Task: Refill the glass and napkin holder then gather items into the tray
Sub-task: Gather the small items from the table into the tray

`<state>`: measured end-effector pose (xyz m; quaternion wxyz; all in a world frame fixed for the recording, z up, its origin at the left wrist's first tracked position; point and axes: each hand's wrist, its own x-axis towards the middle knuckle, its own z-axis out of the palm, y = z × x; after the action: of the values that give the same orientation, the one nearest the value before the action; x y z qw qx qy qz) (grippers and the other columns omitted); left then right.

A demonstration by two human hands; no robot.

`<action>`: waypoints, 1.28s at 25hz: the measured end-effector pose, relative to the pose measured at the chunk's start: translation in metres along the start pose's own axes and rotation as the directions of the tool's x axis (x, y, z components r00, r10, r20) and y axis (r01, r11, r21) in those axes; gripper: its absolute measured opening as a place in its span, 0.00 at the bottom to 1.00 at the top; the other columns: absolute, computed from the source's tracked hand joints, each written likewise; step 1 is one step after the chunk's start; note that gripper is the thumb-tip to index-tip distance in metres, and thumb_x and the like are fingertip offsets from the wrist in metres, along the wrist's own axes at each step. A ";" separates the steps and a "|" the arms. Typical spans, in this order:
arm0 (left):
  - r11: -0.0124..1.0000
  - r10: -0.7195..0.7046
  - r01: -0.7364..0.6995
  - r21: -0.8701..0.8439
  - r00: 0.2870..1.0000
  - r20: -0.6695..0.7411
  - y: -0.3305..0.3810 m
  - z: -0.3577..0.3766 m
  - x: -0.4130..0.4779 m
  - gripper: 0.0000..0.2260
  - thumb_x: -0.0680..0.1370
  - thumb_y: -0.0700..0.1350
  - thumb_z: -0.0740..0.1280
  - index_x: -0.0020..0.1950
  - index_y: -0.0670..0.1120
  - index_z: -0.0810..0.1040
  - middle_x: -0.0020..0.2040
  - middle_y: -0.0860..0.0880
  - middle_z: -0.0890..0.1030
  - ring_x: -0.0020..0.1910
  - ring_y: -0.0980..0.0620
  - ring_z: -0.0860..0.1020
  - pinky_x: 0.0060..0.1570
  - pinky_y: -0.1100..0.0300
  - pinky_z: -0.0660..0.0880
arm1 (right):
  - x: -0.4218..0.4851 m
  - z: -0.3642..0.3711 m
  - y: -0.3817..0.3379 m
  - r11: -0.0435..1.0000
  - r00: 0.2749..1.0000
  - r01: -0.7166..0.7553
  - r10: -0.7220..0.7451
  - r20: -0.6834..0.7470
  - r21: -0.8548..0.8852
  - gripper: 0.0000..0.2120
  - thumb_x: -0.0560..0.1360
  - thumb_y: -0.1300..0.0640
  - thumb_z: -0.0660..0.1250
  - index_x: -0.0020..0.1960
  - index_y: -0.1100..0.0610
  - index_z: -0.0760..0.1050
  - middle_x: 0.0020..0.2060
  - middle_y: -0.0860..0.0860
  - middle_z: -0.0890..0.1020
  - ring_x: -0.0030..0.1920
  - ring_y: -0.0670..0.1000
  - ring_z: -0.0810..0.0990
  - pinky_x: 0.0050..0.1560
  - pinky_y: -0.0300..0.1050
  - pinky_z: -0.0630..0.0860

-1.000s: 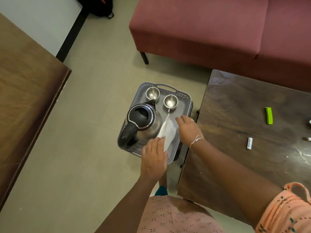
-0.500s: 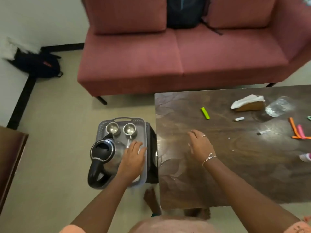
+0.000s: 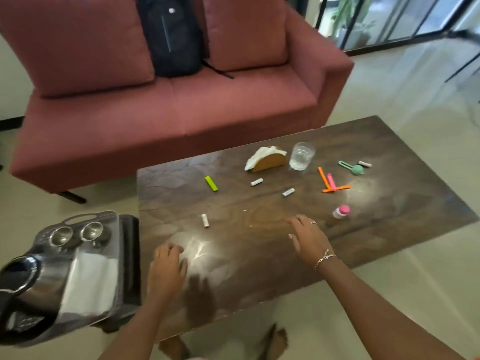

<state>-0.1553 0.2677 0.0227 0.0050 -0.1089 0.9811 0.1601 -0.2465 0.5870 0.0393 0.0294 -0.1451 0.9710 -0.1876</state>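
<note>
1. The worktop (image 3: 402, 224) runs left to right in front of the person. The tray (image 3: 87, 216) sits off its left end on a dark stand (image 3: 131, 255) and holds a kettle (image 3: 33, 284), two cups (image 3: 62, 236) and napkins (image 3: 91, 279).
2. The left hand (image 3: 166, 266) is at the near left of the worktop, closest to the tray, with fingers loosely bent and nothing in them. The right hand (image 3: 309, 240) is near the middle, spread and empty.
3. The holder (image 3: 267, 159) and glass (image 3: 301, 155) stand side by side far across the worktop. Both are beyond the hands, and the right hand is nearer. Both look stocked, so gathering likely comes next.
4. A battery (image 3: 205, 220) lies far of the left hand, its long axis running near to far. A pink-capped bottle (image 3: 341, 211) stands just right of the right hand.
5. The battery carries print, but it is too small to read. No brand is legible anywhere.
</note>
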 end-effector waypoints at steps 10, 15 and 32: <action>0.993 0.097 -0.079 -0.092 0.972 0.215 0.112 0.059 0.037 0.06 0.71 0.39 0.71 0.46 0.40 0.80 0.47 0.42 0.78 0.52 0.41 0.74 0.50 0.51 0.72 | -0.027 -0.059 0.138 0.973 0.970 -0.230 0.231 -0.079 0.019 0.15 0.65 0.69 0.70 0.52 0.64 0.78 0.46 0.62 0.80 0.44 0.65 0.78 0.44 0.54 0.76; 0.986 0.147 -0.123 -0.111 0.959 0.244 0.144 0.074 0.072 0.06 0.67 0.37 0.74 0.41 0.40 0.79 0.41 0.42 0.80 0.45 0.38 0.77 0.40 0.49 0.76 | -0.006 -0.068 0.174 0.961 0.961 -0.276 0.276 0.000 -0.001 0.15 0.69 0.67 0.67 0.55 0.61 0.76 0.49 0.59 0.79 0.50 0.63 0.77 0.47 0.56 0.74; 0.945 0.305 -0.217 -0.243 0.850 0.430 0.364 0.168 0.175 0.25 0.72 0.49 0.69 0.66 0.46 0.67 0.63 0.48 0.70 0.65 0.49 0.66 0.60 0.61 0.62 | 0.178 -0.102 0.368 0.938 0.905 -0.298 0.336 0.260 -0.175 0.12 0.73 0.60 0.67 0.56 0.60 0.76 0.55 0.58 0.79 0.55 0.59 0.76 0.53 0.48 0.70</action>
<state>-0.4083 0.6206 -0.0307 0.2060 0.0671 0.9378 0.2713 -0.5279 0.8980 -0.0033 0.1896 -0.0123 0.9774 -0.0930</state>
